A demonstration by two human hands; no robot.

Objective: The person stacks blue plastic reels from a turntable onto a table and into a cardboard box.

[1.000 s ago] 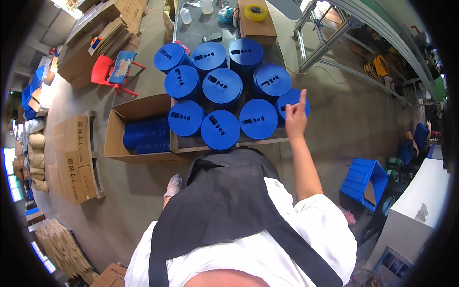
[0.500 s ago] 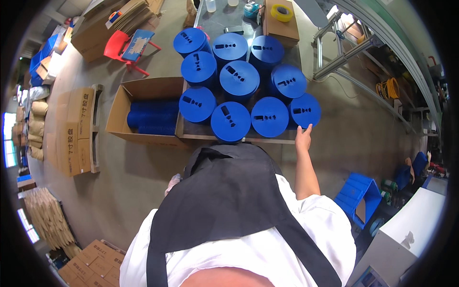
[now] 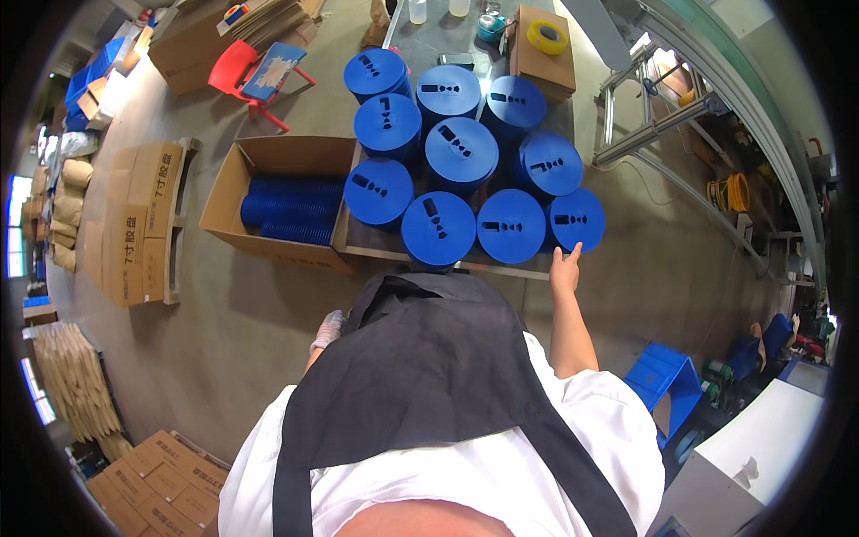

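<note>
- Blue plastic stacks of round discs (image 3: 462,150), ten in all, stand close together on a dark grey metal-topped table (image 3: 429,40); dark cut-outs show in their flat tops.
- The rightmost stack of blue discs (image 3: 579,208) stands at the table's near right corner, just beside its neighbour on the left.
- The bare right hand (image 3: 567,268) reaches to the near rim of that rightmost stack, thumb and a finger spread apart, the hand loosely open; the fingertips meet the rim in view, but I cannot tell how firmly they touch. No thing shows enclosed in it.
- The left hand (image 3: 328,329), in a pale, glove-like covering, hangs low beside the person's black cloth apron (image 3: 412,358), which partly hides it; I cannot tell how far open it is or whether it has hold of anything.
- An open brown cardboard box (image 3: 268,249) stands against the table's left side, with ribbed blue discs (image 3: 291,208) lying in rows inside.
- Toward the table's far end, a roll of clear yellow tape (image 3: 547,38) lies on a closed brown cardboard box (image 3: 544,64).
- A small red plastic chair (image 3: 231,67) with a worn blue seat stands on the floor, left of the table.
- On the right, a blue plastic crate (image 3: 662,371) rests well apart from the right hand.
</note>
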